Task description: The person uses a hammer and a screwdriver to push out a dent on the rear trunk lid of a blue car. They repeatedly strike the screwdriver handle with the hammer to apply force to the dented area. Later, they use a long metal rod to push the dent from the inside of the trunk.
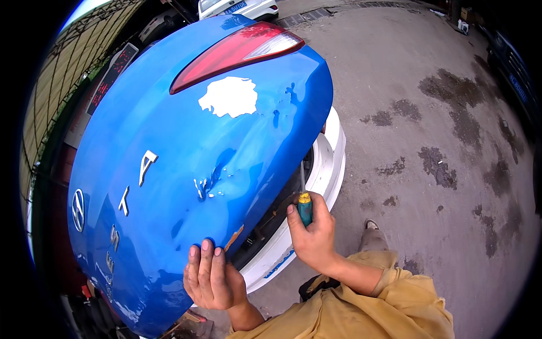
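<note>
Blue boot lid (pixel 186 169), raised and tilted toward the camera, filling the left half of the view above the white car body (pixel 327 164). Propped from below by the left hand (pixel 212 277): fingers nearly straight, pressed flat against the lower edge beside a chipped spot, gripping nothing, seemingly to steady the panel. Right hand (pixel 310 231) closed around the teal and yellow handle of a screwdriver (pixel 304 203), shaft pointing up into the dark gap under the lid, apparently at a fixing hidden there. 1 red tail lamp (pixel 237 51) and 1 white patch of bare filler (pixel 228 96) near the top.
</note>
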`<control>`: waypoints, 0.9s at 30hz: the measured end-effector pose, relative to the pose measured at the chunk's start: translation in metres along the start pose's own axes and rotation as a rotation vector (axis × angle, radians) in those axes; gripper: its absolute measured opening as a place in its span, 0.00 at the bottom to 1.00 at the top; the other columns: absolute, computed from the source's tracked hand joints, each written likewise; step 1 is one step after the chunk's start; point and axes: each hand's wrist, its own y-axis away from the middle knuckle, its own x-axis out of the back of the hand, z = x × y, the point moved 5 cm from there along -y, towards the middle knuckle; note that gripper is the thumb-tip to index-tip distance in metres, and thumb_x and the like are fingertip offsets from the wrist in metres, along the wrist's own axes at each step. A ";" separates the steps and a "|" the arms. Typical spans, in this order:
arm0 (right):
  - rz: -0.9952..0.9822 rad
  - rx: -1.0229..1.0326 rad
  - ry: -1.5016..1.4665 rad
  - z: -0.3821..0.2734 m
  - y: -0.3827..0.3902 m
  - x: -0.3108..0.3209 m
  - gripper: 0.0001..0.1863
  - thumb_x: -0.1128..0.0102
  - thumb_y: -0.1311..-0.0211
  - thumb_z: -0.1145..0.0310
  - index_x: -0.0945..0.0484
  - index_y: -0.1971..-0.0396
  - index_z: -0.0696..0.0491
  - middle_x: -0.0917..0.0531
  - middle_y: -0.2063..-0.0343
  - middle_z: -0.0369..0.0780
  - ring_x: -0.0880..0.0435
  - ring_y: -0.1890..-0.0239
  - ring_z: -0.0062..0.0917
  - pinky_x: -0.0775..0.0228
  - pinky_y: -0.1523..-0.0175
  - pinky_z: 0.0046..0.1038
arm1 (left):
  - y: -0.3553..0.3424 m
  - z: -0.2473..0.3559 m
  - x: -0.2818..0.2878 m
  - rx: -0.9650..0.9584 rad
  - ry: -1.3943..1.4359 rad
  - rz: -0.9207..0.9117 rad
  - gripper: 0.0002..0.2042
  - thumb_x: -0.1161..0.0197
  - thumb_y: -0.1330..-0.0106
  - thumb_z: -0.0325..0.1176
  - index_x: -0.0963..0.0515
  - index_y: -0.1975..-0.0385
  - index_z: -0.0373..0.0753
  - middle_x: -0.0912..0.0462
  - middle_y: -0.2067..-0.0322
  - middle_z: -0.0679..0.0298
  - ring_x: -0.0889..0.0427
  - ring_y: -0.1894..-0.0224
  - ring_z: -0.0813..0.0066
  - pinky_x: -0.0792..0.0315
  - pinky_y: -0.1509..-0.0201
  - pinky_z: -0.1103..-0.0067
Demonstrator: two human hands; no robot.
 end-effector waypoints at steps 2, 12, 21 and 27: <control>0.043 0.029 0.029 0.006 0.002 0.001 0.13 0.39 0.36 0.74 0.28 0.55 0.63 0.19 0.77 0.43 0.18 0.77 0.25 0.29 0.71 0.27 | 0.004 0.000 0.000 -0.019 -0.009 0.000 0.09 0.33 0.40 0.20 0.17 0.64 0.42 0.12 0.58 0.60 0.15 0.50 0.59 0.26 0.52 0.72; 0.193 0.167 0.083 0.041 0.016 -0.012 0.15 0.35 0.41 0.75 0.25 0.57 0.64 0.19 0.77 0.41 0.19 0.79 0.25 0.28 0.72 0.24 | -0.010 0.009 0.014 -0.265 0.042 -0.202 0.06 0.42 0.38 0.23 0.19 0.67 0.30 0.16 0.68 0.56 0.14 0.66 0.60 0.22 0.66 0.73; 0.002 0.102 -0.022 0.031 0.004 -0.001 0.18 0.42 0.32 0.67 0.29 0.51 0.65 0.20 0.74 0.44 0.20 0.75 0.30 0.28 0.68 0.29 | -0.005 0.011 0.003 0.123 0.000 -0.120 0.08 0.32 0.42 0.22 0.19 0.64 0.43 0.15 0.52 0.60 0.21 0.44 0.58 0.30 0.47 0.70; -0.166 0.117 -0.327 0.023 0.000 -0.005 0.21 0.58 0.25 0.61 0.36 0.47 0.65 0.26 0.76 0.39 0.29 0.78 0.17 0.36 0.75 0.20 | 0.040 0.074 0.010 0.590 0.568 0.084 0.06 0.40 0.33 0.28 0.26 0.60 0.36 0.21 0.54 0.52 0.28 0.44 0.55 0.33 0.42 0.65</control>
